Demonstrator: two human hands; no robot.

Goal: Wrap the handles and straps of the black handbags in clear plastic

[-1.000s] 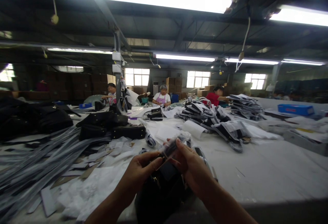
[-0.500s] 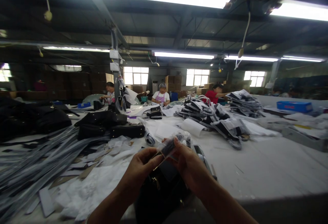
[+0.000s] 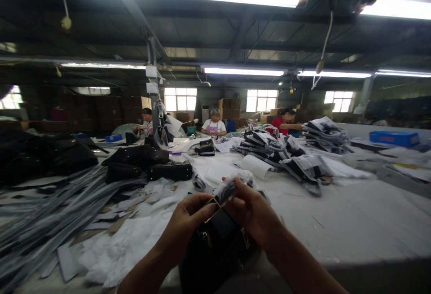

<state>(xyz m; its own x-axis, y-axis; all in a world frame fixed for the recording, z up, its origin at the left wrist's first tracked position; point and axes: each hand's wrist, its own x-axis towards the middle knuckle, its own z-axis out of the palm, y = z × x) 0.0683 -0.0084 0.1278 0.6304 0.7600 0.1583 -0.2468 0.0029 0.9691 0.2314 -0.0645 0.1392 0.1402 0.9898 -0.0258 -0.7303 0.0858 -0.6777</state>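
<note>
A gold-coloured rectangular buckle (image 3: 215, 203) is pinched between the thumb and fingers of my left hand (image 3: 190, 217). Beside it, my right hand (image 3: 251, 211) is closed on a dark strap in clear plastic wrap (image 3: 228, 188), whose crumpled end sticks up past the fingers. Both hands are above a black bag (image 3: 208, 258) with gold-coloured fittings, close to my body. How the strap joins the buckle is hidden by the fingers.
Black bags (image 3: 170, 171) and grey strips (image 3: 77, 204) lie on the left, with crumpled white wrapping (image 3: 134, 240) nearer. Wrapped straps (image 3: 269, 146) are piled ahead; a blue box (image 3: 393, 138) stands at right. Several people, including a person in a purple apron (image 3: 213, 127), sit across the table.
The plastic-wrapped strap has shifted away from my left fingers, leaving the gold-coloured buckle more exposed. Both hands stay over the black bag, and the view has shifted slightly.
</note>
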